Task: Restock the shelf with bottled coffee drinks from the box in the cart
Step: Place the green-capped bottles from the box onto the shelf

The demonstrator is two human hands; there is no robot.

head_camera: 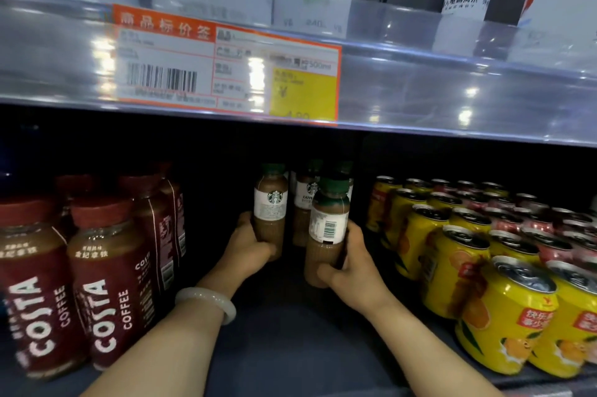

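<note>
Both my arms reach deep into a dark shelf bay. My left hand point(248, 251) grips the lower body of a brown coffee bottle point(270, 202) with a green cap and a white label, standing upright. My right hand point(350, 270) grips a second such bottle point(328, 225), held nearer to me with its barcode facing out. Behind them, at the back of the bay, stand more of the same bottles point(303, 199). A pale bangle point(210, 301) sits on my left wrist. The box and cart are out of view.
Dark red Costa coffee bottles point(106, 283) fill the left of the shelf. Yellow drink cans point(504, 306) crowd the right in several rows. The upper shelf edge point(420, 96) with an orange price tag point(226, 63) hangs low overhead. Bare shelf floor point(290, 332) lies between my forearms.
</note>
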